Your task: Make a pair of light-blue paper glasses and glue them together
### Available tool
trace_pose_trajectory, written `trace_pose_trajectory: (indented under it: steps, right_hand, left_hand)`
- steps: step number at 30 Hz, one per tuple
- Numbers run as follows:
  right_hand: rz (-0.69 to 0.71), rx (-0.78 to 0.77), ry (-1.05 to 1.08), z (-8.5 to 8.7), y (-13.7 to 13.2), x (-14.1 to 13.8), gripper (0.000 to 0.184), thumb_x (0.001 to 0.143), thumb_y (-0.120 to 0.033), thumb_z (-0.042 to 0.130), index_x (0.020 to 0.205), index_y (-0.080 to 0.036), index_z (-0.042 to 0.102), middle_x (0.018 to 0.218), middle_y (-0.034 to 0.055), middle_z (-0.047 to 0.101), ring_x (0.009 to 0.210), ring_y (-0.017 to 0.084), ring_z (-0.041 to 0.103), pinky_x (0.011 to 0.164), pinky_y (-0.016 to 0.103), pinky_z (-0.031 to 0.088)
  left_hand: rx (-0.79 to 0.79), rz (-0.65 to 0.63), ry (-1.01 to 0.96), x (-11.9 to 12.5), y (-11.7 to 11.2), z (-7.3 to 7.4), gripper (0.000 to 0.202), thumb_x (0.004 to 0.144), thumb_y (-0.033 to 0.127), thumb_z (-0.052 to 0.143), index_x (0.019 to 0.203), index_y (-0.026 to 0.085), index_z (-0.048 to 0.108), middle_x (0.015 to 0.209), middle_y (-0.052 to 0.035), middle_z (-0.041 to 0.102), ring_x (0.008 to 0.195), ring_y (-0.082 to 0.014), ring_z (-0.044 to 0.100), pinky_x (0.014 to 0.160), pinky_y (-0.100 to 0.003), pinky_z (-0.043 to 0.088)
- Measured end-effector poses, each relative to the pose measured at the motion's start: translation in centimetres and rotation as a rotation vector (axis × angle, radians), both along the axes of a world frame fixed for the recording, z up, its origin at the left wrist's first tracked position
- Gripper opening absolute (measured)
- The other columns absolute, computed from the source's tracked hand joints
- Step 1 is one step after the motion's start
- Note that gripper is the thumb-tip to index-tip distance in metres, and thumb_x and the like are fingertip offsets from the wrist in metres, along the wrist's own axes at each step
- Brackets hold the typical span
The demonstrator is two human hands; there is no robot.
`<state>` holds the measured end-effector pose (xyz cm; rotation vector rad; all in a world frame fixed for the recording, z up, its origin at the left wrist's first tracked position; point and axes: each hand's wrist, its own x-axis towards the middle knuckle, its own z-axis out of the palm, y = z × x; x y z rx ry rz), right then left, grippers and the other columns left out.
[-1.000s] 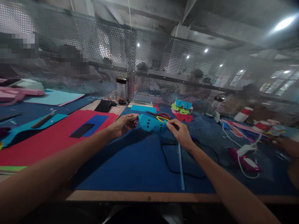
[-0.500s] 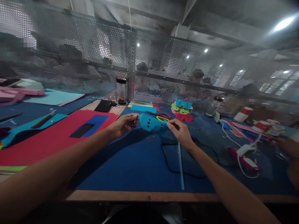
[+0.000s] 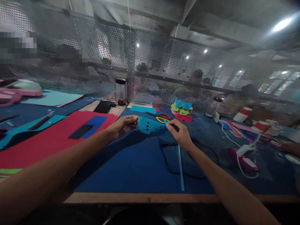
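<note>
Between my two hands hangs a turquoise paper cutout (image 3: 152,126), slightly curved, with small dark diamond marks on it. My left hand (image 3: 125,126) pinches its left end, fingers closed. At the other end, the thumb and fingertips of my right hand (image 3: 179,132) grip the right corner. Just behind the cutout lie scissors with yellow and red handles (image 3: 164,117). Similar cutouts in blue, green, pink and red stand in a small stack (image 3: 183,111) farther back. A narrow light-blue strip (image 3: 180,168) lies below my right hand.
Red sheets (image 3: 53,137) lie at left, topped by blue and black pieces, near a craft knife (image 3: 41,121). A glue gun (image 3: 243,161) with a white cord is at right. Jars (image 3: 120,91) stand before a perforated screen (image 3: 159,62). Another person's hand shows at far right.
The cutout has turned in my hands, its left part tilting so that its face and marks show differently. Both hands stay closed on its ends. The other person's hand at far right has moved.
</note>
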<state>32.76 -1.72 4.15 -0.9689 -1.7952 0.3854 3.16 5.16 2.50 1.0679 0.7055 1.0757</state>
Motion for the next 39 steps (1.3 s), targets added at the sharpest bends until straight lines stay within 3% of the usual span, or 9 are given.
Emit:
trace_pose_trajectory:
  steps: [9,13,16,22,28,33,39]
  right_hand:
    - [0.017,0.033,-0.005,-0.1,-0.1,-0.2,0.021,0.097,-0.039,0.064,0.087,-0.021,0.069,0.087,0.004,0.069,0.082,0.019,0.064,0.08,0.032,0.052]
    - [0.039,0.061,-0.016,0.0,-0.3,-0.4,0.02,0.097,-0.038,0.064,0.087,-0.021,0.068,0.087,0.0036,0.068,0.082,0.019,0.063,0.079,0.033,0.052]
    - [0.076,0.074,-0.03,0.1,-0.8,-0.8,0.018,0.098,-0.035,0.064,0.086,-0.021,0.068,0.086,0.0028,0.067,0.082,0.019,0.063,0.079,0.033,0.051]
    - [0.205,0.058,-0.072,0.1,-2.2,-2.0,0.012,0.1,-0.028,0.063,0.09,-0.022,0.068,0.09,0.0028,0.067,0.086,0.019,0.065,0.082,0.033,0.051]
    - [0.316,0.025,-0.128,0.2,-3.4,-3.1,0.012,0.1,-0.024,0.063,0.089,-0.022,0.068,0.089,0.0021,0.068,0.085,0.017,0.065,0.081,0.032,0.05]
    - [0.345,0.016,-0.164,0.0,-3.6,-3.3,0.011,0.1,-0.024,0.064,0.09,-0.021,0.068,0.09,0.0025,0.068,0.084,0.017,0.064,0.08,0.031,0.05]
    - [0.358,0.018,-0.161,0.0,-3.7,-3.3,0.011,0.1,-0.025,0.064,0.09,-0.021,0.068,0.091,0.0027,0.068,0.085,0.017,0.065,0.08,0.031,0.05]
  left_hand:
    - [0.001,-0.022,0.005,0.0,-0.2,0.3,0.025,0.074,0.032,0.092,0.086,0.019,0.075,0.081,-0.0019,0.071,0.077,-0.0166,0.066,0.077,-0.03,0.055]
    - [-0.013,-0.063,0.048,-0.1,-0.3,0.7,0.039,0.083,0.05,0.083,0.107,0.02,0.078,0.097,-0.0089,0.078,0.089,-0.0246,0.071,0.082,-0.037,0.057]
    - [0.016,-0.077,0.118,-0.2,-0.2,1.0,0.048,0.083,0.059,0.079,0.11,0.02,0.08,0.114,-0.0129,0.078,0.104,-0.0303,0.071,0.089,-0.042,0.056]
    - [0.081,-0.138,0.189,-0.1,-0.3,0.8,0.044,0.079,0.051,0.086,0.109,0.02,0.083,0.126,-0.0158,0.077,0.12,-0.034,0.067,0.101,-0.045,0.053]
    - [0.125,-0.274,0.299,0.8,-0.9,0.6,0.045,0.074,0.049,0.091,0.108,0.021,0.085,0.114,-0.0129,0.081,0.107,-0.028,0.071,0.097,-0.04,0.053]
    - [0.177,-0.331,0.371,1.3,-1.8,0.5,0.032,0.074,0.039,0.092,0.097,0.019,0.086,0.093,-0.0062,0.08,0.087,-0.0177,0.068,0.085,-0.029,0.052]
    - [0.216,-0.346,0.387,1.5,-2.1,0.2,0.029,0.076,0.039,0.09,0.097,0.021,0.084,0.093,-0.0038,0.079,0.086,-0.0168,0.069,0.086,-0.029,0.052]
